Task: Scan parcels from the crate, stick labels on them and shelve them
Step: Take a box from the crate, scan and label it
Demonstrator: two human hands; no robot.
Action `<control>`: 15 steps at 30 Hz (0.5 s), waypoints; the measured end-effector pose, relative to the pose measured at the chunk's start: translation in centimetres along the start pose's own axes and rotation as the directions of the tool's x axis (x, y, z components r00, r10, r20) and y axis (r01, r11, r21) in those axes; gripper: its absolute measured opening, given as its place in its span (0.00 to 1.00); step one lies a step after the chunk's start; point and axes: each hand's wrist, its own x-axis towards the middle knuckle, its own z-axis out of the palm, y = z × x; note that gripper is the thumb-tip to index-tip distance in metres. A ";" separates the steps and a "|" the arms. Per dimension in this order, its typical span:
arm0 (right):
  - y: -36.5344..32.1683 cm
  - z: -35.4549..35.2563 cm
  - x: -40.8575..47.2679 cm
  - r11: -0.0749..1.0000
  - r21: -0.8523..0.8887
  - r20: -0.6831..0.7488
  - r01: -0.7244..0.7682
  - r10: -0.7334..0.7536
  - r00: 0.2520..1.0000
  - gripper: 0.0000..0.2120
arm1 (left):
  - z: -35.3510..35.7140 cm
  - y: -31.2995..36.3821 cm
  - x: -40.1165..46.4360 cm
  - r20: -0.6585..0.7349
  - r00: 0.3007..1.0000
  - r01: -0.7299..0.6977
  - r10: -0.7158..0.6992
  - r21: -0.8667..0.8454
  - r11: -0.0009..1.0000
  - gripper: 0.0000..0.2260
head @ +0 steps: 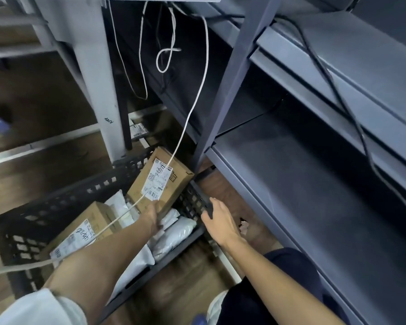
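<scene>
A black plastic crate [56, 202] stands on the wooden floor and holds parcels. My left hand [154, 216] grips the near edge of a brown cardboard box [174, 177] with a white label, tilted up above the crate's far corner. My right hand [219, 220] rests with fingers apart on the crate's right rim and holds nothing. A second labelled cardboard box [85, 227] lies in the crate beside several white plastic mailer bags [176, 233].
A grey metal shelf unit [314, 184] with bare shelves stands to the right, its upright post [223, 97] close to the lifted box. A white cable [192, 106] hangs from above across the box and my left arm. A pale table leg [99, 95] stands behind the crate.
</scene>
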 end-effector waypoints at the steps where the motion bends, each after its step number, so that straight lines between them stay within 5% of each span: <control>1: 0.3 -0.1 0.1 1.000 0.012 0.001 -0.016 0.016 1.000 0.27 | 0.2 0.7 -2.0 -0.001 1.000 0.002 -0.002 0.000 1.000 0.30; 4: 0.9 -0.3 0.0 0.998 0.045 0.000 -0.049 0.049 0.999 0.27 | 1.9 2.4 -7.9 -0.042 0.999 0.000 0.000 0.016 1.000 0.17; 15: 0.4 -0.8 -0.6 0.991 0.116 -0.051 -0.070 0.076 0.996 0.26 | 3.9 1.4 -11.3 0.101 0.994 0.062 -0.041 -0.221 0.973 0.19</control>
